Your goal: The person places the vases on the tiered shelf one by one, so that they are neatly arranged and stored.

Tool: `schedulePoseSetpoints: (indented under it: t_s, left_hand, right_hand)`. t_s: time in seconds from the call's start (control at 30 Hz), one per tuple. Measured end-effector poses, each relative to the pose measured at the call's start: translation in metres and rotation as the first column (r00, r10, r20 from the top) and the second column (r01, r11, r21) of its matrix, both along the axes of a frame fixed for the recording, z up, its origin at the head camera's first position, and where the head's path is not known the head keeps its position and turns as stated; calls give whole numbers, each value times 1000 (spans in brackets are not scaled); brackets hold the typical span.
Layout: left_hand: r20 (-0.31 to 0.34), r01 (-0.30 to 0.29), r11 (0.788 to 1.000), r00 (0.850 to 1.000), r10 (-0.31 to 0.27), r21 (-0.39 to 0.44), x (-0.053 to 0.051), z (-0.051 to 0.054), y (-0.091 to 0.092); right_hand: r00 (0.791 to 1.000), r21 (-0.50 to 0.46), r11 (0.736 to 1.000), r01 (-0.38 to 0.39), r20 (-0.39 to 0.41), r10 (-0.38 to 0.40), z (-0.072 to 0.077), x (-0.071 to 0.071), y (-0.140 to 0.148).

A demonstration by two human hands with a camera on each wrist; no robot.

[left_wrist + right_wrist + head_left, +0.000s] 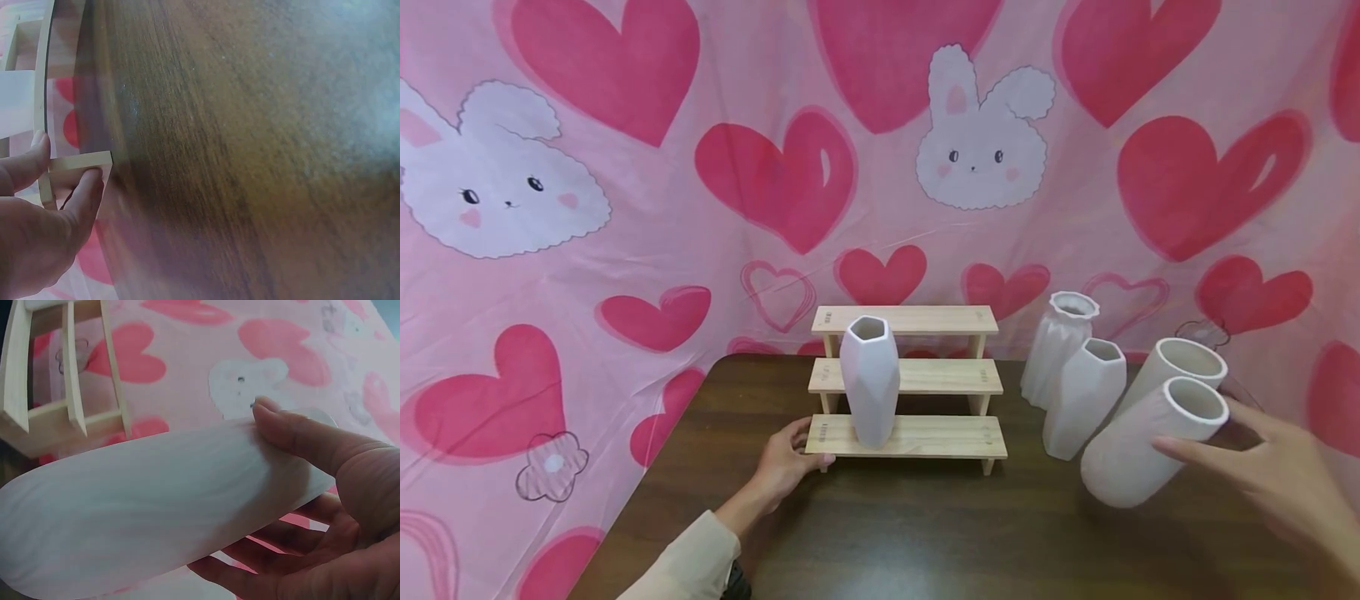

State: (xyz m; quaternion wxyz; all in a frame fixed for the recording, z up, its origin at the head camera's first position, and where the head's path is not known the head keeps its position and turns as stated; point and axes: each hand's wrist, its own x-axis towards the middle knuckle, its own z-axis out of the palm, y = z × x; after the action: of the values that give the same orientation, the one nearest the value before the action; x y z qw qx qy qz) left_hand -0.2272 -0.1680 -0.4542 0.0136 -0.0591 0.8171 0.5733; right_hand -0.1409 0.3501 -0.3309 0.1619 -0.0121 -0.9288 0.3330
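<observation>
My right hand [1281,467] grips a smooth white cylindrical vase [1138,458] near its rim. The vase leans, its mouth toward the upper right; in the right wrist view the thumb lies on one side and the fingers curl along the other. At the lowest step's left end, my left hand [786,462] pinches the three-tier wooden stand [943,435]. The left wrist view shows that hand's thumb and a finger [84,197] around the step's end. A white faceted vase [871,387] stands upright on that lowest step, left of its middle.
Right of the stand are a ruffled-rim white vase [1051,354], another faceted white vase [1082,404] and a second cylindrical vase [1150,375], partly hidden behind the held one. A dark wooden table [895,533] lies beneath; a pink heart-patterned cloth [880,208] hangs behind.
</observation>
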Motion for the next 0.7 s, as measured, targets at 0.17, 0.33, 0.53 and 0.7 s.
schedulePoseSetpoints:
  t_s: [0.17, 0.33, 0.53, 0.7]
  left_hand:
    - [3, 4, 1000, 1000, -4, -2, 0, 1, 0]
    - [6, 1, 1000, 1000, -1, -21, 2, 3, 0]
    - [5, -1, 1000, 1000, 1, -16, 2, 3, 1]
    - [1, 3, 1000, 1000, -3, -7, 2, 3, 1]
  right_hand:
    - [1000, -19, 1000, -10, -12, 9, 10, -1, -19]
    - [999, -63, 997, -52, -6, 52, 20, -5, -36]
    - [994, -125, 986, -109, -28, 106, 26, -13, -58]
    - [987, -132, 979, -157, -37, 154, 29, -22, -74]
